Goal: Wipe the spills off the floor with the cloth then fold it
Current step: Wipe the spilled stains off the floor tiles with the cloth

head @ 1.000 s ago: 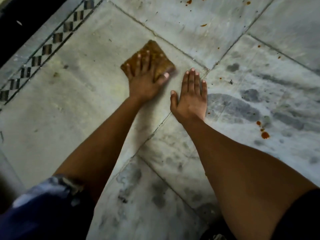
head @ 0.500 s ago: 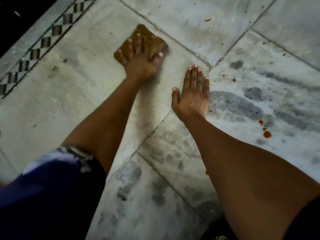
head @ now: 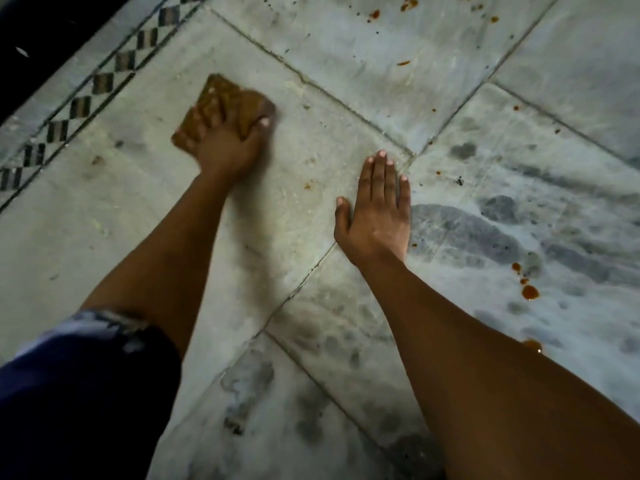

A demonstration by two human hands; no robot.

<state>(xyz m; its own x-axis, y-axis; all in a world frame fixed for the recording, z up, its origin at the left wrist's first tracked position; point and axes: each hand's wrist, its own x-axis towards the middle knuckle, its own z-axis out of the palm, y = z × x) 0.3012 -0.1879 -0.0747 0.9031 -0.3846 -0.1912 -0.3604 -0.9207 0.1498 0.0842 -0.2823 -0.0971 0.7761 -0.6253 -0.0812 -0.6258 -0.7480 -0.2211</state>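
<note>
A folded brown cloth (head: 227,98) lies on the pale marble floor (head: 311,140) at upper left. My left hand (head: 221,143) presses on it with the fingers spread flat over the cloth and the thumb at its right edge; the hand is blurred. My right hand (head: 375,209) rests flat on the floor, fingers straight and together, to the right of the cloth and apart from it. Orange-red spill drops (head: 529,292) sit at the right, more drops (head: 408,4) at the top, and a small spot (head: 307,185) lies between my hands.
A checkered border strip (head: 81,107) runs diagonally along the left, with a dark area (head: 41,32) beyond it. Wet grey smears (head: 460,233) cover the tiles to the right. My dark-clothed knee (head: 76,403) fills the lower left.
My left hand has slid the cloth leftward across the tile, farther from my right hand. My right hand has stayed planted on the floor.
</note>
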